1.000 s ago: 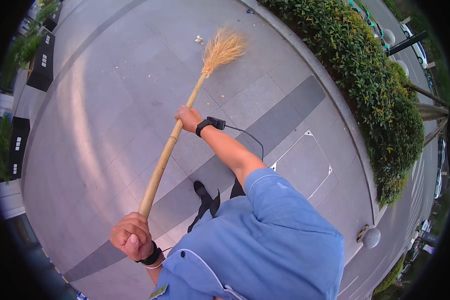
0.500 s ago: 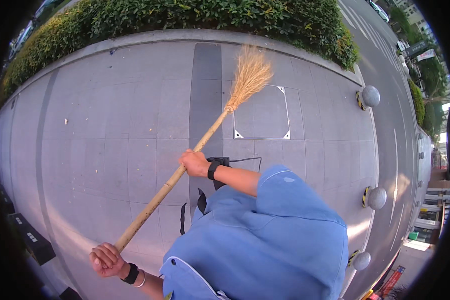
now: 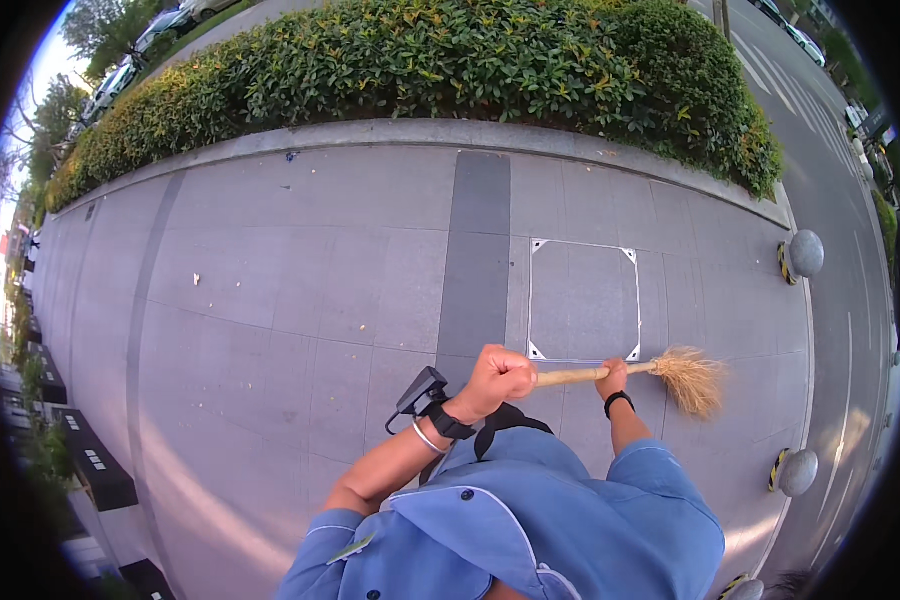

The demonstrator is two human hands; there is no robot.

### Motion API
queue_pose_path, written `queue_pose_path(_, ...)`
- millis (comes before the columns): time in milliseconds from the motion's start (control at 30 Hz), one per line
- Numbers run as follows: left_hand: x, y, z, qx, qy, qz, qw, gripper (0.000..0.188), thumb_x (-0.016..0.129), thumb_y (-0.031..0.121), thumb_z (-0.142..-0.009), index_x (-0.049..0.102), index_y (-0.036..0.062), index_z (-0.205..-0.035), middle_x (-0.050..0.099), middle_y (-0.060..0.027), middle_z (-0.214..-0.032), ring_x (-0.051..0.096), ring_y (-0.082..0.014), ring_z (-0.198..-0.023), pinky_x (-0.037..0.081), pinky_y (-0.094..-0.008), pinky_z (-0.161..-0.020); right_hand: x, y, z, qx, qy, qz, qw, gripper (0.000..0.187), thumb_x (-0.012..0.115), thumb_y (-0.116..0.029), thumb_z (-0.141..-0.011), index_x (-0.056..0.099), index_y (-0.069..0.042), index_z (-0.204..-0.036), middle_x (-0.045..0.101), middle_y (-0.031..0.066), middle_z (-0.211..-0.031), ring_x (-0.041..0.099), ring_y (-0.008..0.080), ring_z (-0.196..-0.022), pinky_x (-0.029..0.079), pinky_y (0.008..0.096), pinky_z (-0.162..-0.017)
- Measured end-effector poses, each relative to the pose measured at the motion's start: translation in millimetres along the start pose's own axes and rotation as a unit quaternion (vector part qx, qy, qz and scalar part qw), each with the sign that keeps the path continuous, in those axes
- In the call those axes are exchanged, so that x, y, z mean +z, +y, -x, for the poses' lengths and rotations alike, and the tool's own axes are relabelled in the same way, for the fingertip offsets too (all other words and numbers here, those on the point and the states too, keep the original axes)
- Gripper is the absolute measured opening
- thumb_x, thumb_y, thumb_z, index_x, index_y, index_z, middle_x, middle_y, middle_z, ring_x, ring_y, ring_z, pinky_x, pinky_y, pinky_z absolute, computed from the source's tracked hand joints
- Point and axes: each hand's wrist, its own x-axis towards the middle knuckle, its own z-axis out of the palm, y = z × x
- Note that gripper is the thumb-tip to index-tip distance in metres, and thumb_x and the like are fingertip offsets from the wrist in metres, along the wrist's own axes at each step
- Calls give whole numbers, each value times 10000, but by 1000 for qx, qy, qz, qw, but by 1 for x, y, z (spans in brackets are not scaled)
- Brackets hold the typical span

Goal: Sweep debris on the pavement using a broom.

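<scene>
Broom (image 3: pixel 575 376) held two-handed — left hand (image 3: pixel 503 381) fisted at its left end, right hand (image 3: pixel 613 379) gripping near the bristles (image 3: pixel 692 383). Bristles sit off the near right corner of the white-edged cover (image 3: pixel 584 300). Hedge (image 3: pixel 420 70) along the pavement's (image 3: pixel 370 270) far edge — grey ball bollards (image 3: pixel 807 253) along its right edge.

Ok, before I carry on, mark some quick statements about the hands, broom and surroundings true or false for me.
1. The left hand and right hand both grip the broom. True.
2. The bristles are to the right of both hands. True.
3. The left hand is nearer the bristles than the right hand. False: the right hand is nearer.
4. A leafy hedge stands beyond the paving. True.
5. The right wrist is bare. False: it wears a black band.
</scene>
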Motion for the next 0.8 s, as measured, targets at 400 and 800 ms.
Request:
queue_pose_path(400, -36, 88, 95, 266, 360, -233, 863, 289, 489, -34, -696, 321, 15, -466, 414, -65, -441, 397, -169, -405, 372, -324, -476, 201, -347, -159, -392, -249, -45, 884, 36, 593, -121, -723, 620, -117, -699, 560, 72, -921, 537, 277, -962, 501, 416, -689)
queue_pose_path(800, -19, 222, 220, 419, 508, -456, 599, 351, 420, 93, -828, 230, 136, -537, 290, 18, -376, 275, -96, -294, 274, -260, -348, 271, -703, 74, -708, -356, -104, 601, 153, 609, -108, -680, 692, -188, -780, 627, 31, -733, 607, 229, -837, 334, 515, -862)
